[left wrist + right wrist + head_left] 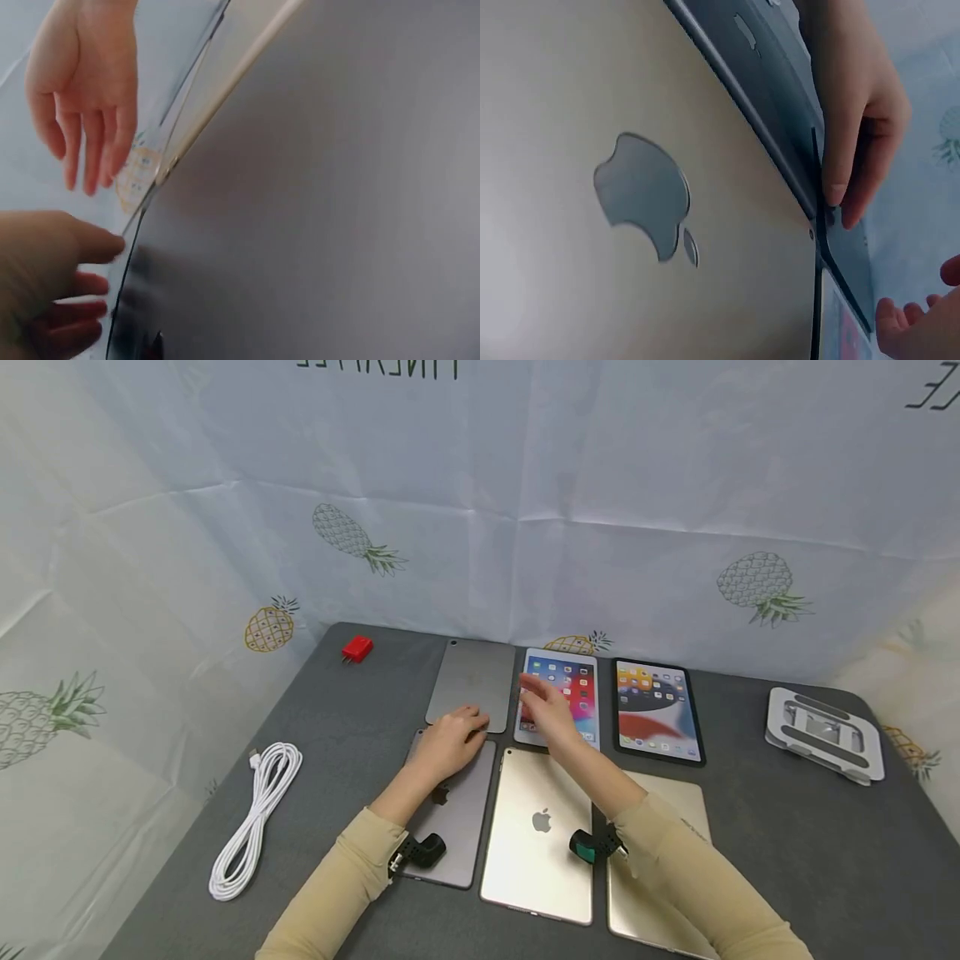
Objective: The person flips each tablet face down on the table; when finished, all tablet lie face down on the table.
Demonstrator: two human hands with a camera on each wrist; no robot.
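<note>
My left hand is low over the near edge of a grey tablet lying face down at the back left. Its fingers are loosely bent, with the fingertips right at that edge. My right hand hovers over a white-framed tablet whose screen is lit; its fingers are apart and hold nothing. In the left wrist view, the right hand hangs with loose fingers. Below my forearms lie a dark grey tablet and a gold tablet, backs up, with another gold tablet partly covered by my right sleeve.
A black-framed tablet with a lit screen lies at the back, right of the white one. Farther right is a folded silver stand. A red charger plug and a coiled white cable lie on the left. A pineapple-print cloth hangs behind.
</note>
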